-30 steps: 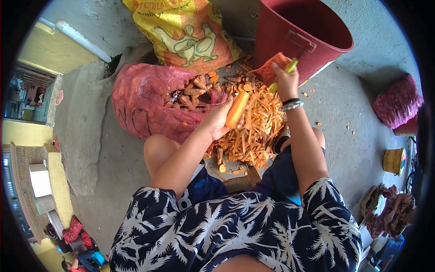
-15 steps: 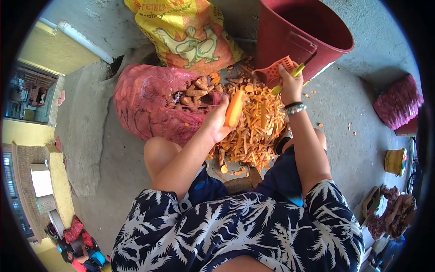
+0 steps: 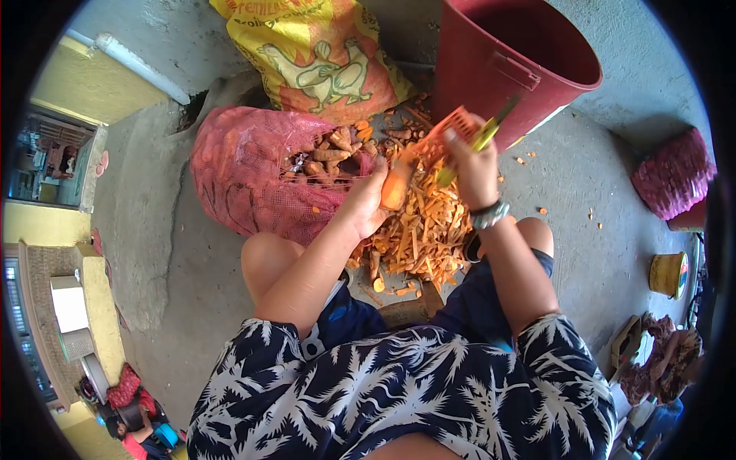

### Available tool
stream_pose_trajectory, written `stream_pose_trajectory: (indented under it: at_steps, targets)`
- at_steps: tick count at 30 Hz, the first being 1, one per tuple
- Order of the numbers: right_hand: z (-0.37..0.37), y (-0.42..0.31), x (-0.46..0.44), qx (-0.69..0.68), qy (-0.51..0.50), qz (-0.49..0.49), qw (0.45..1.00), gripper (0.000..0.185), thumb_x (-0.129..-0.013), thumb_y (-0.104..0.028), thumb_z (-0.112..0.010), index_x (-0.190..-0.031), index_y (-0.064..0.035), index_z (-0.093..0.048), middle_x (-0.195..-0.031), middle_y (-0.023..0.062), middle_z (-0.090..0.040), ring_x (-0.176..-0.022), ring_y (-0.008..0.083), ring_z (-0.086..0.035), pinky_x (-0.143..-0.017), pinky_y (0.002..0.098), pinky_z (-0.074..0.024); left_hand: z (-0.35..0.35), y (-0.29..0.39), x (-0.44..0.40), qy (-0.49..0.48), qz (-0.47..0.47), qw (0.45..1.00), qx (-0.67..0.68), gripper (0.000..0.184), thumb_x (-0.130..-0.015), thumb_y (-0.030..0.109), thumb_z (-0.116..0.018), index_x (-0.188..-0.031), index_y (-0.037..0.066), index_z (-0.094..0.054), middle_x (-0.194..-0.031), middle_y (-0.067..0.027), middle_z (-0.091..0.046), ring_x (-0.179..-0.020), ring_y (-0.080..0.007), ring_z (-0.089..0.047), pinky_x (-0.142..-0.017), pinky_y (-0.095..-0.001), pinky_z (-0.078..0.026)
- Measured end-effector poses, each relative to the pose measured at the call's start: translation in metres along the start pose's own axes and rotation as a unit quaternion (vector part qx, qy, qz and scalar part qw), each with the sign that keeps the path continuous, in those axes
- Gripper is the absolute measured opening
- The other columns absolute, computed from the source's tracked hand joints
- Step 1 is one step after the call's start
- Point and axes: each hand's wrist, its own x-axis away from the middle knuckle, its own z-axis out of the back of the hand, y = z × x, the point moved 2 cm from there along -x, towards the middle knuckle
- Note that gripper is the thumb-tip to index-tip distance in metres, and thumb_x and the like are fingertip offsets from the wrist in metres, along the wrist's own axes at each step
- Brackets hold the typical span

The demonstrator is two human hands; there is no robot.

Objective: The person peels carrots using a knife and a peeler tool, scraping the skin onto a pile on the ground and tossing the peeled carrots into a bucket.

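Note:
My left hand [image 3: 364,203] is closed around a peeled orange carrot [image 3: 395,188], its far end pointing up and away from me. My right hand [image 3: 474,169] grips an orange plastic peeler [image 3: 452,126] with a perforated body, along with a yellow-green handled knife [image 3: 483,136] whose dark blade sticks out up and to the right. The peeler is close to the carrot's upper end; blur hides whether they touch. Beneath both hands lies a heap of orange peelings [image 3: 418,245] on the floor. A red mesh sack [image 3: 249,172] beside my left hand holds unpeeled carrots [image 3: 330,153].
A tall red bin [image 3: 479,77] stands beyond my right hand. Behind the mesh sack leans a yellow feed sack [image 3: 322,65]. To the right are a purple bundle [image 3: 675,172] and a yellow bucket [image 3: 668,276]. Another person [image 3: 134,433] is at the lower left.
My right hand has moved left and slightly down, bringing the peeler to the carrot's upper end. The knife has swung with it. My left hand and the carrot have hardly moved.

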Motion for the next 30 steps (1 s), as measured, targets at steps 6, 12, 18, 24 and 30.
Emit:
stream_pose_trajectory:
  at_steps: [6, 12, 18, 24, 30]
  targets:
    - [0.031, 0.005, -0.046, -0.048, 0.133, 0.021, 0.990, 0.021, -0.079, -0.003, -0.061, -0.099, -0.0025, -0.053, -0.072, 0.0009, -0.058, -0.052, 0.0055, -0.050, -0.045, 0.0180, -0.0405, 0.005, -0.002, 0.004, -0.017, 0.009, 1.000, -0.021, 0.040, -0.092, 0.039, -0.041, -0.109, 0.005, -0.051, -0.094, -0.0055, -0.058, -0.078, -0.0123, -0.055, -0.066, -0.0260, -0.044]
    - [-0.004, 0.012, 0.010, 0.005, 0.019, -0.029, 0.999, 0.028, -0.077, -0.006, -0.064, -0.102, -0.0036, -0.051, -0.077, 0.0030, -0.059, -0.059, 0.0086, -0.055, -0.049, 0.0197, -0.0442, 0.012, -0.002, -0.001, 0.067, -0.016, 0.997, -0.026, 0.039, -0.092, 0.039, -0.040, -0.107, 0.006, -0.053, -0.093, -0.0055, -0.058, -0.076, -0.0125, -0.055, -0.066, -0.0259, -0.044]
    - [0.036, 0.009, -0.038, -0.067, 0.061, 0.002, 0.996, 0.023, -0.077, -0.006, -0.064, -0.097, -0.0055, -0.052, -0.076, 0.0019, -0.059, -0.058, 0.0076, -0.055, -0.048, 0.0211, -0.0449, 0.012, -0.004, 0.003, 0.047, -0.001, 0.999, -0.015, 0.040, -0.093, 0.038, -0.038, -0.107, 0.003, -0.052, -0.089, -0.0059, -0.059, -0.076, -0.0133, -0.056, -0.065, -0.0267, -0.046]
    - [0.027, 0.029, -0.034, -0.012, 0.127, 0.038, 0.991, 0.026, -0.079, -0.005, -0.063, -0.102, -0.0050, -0.051, -0.084, 0.0039, -0.059, -0.066, 0.0093, -0.056, -0.055, 0.0210, -0.0474, 0.030, -0.014, -0.007, 0.009, -0.003, 1.000, -0.028, 0.037, -0.094, 0.034, -0.038, -0.109, 0.004, -0.051, -0.093, -0.0051, -0.058, -0.078, -0.0130, -0.056, -0.067, -0.0262, -0.046]
    - [0.032, -0.013, -0.031, 0.173, 0.039, 0.142, 0.974, 0.035, -0.077, -0.006, -0.065, -0.109, -0.0007, -0.050, -0.083, 0.0031, -0.059, -0.066, 0.0084, -0.056, -0.053, 0.0203, -0.0451, 0.015, 0.000, 0.004, 0.078, -0.029, 0.996, -0.023, 0.041, -0.092, 0.040, -0.040, -0.102, 0.003, -0.051, -0.088, -0.0052, -0.055, -0.075, -0.0129, -0.052, -0.067, -0.0281, -0.044]
